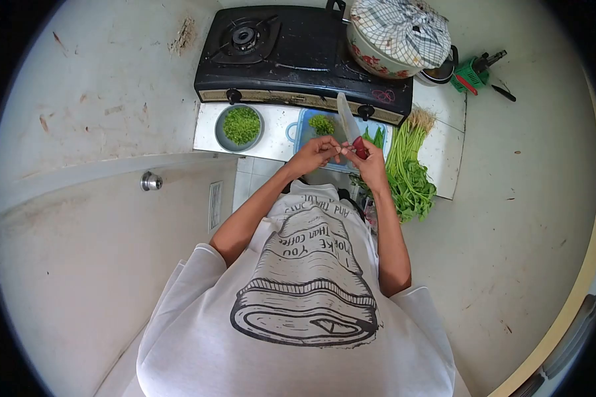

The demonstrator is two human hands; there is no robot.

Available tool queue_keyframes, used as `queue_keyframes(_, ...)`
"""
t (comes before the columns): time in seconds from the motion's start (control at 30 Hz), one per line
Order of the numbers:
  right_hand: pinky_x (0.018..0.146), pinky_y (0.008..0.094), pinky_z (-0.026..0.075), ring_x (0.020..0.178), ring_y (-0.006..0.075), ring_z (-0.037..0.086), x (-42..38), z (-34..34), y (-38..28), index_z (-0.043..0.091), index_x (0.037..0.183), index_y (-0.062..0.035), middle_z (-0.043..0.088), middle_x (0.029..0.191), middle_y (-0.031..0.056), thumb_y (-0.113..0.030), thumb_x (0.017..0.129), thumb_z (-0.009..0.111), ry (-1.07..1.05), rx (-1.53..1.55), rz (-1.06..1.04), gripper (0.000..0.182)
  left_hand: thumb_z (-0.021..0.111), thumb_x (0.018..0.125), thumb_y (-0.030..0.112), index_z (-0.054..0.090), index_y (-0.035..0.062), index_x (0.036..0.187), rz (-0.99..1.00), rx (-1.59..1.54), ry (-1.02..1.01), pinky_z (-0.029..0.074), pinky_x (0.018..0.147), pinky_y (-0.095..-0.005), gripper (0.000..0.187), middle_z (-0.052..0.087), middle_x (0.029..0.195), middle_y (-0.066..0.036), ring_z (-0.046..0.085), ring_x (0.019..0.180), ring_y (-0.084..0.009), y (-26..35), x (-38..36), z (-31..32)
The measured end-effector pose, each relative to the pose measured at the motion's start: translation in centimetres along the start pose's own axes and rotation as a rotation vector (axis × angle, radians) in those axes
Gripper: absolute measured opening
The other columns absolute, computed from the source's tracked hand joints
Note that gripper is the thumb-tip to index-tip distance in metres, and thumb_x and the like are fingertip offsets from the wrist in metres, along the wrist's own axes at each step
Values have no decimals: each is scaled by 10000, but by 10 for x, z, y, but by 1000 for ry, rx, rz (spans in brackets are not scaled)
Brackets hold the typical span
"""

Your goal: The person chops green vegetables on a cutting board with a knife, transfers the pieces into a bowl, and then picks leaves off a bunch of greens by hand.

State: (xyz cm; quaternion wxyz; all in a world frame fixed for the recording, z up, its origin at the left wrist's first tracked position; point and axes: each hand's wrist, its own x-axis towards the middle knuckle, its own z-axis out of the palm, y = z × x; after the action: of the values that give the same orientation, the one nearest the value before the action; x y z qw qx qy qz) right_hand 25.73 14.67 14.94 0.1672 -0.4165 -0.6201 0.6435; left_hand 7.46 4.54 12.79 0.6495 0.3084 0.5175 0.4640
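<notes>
Right hand [373, 165] grips knife [347, 119], long axis running forward, tip leaning left | left hand [313, 155] bent at right's fingertips, contents cannot tell | 2 hands over blue board [303, 132] | leafy greens [412, 165] just right of right hand
</notes>
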Motion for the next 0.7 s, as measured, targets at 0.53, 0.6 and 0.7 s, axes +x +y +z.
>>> queue_keyframes(0.53,558,216,391,617,39,507,48,74,0,732,1069,-36,661,786,-39,-212,942,799,-65,298,65,227,615,1058,246,666,87,1087,68,165,-42,364,607,-216,169,656,858,31,506,736,-34,29,-8,-93)
queue_keyframes(0.6,562,214,391,619,38,507,48,76,-1,732,1066,-36,653,778,-42,-210,941,804,-63,282,73,226,611,1062,247,664,86,1084,95,164,-51,365,608,-218,171,658,863,30,505,743,-30,20,-5,-96)
queue_keyframes(0.7,570,210,393,626,35,508,48,75,2,730,1075,-31,637,760,-48,-212,945,806,-33,217,73,236,609,1065,246,663,85,1094,132,137,-14,376,628,-219,172,662,872,24,489,726,-41,13,-1,-94)
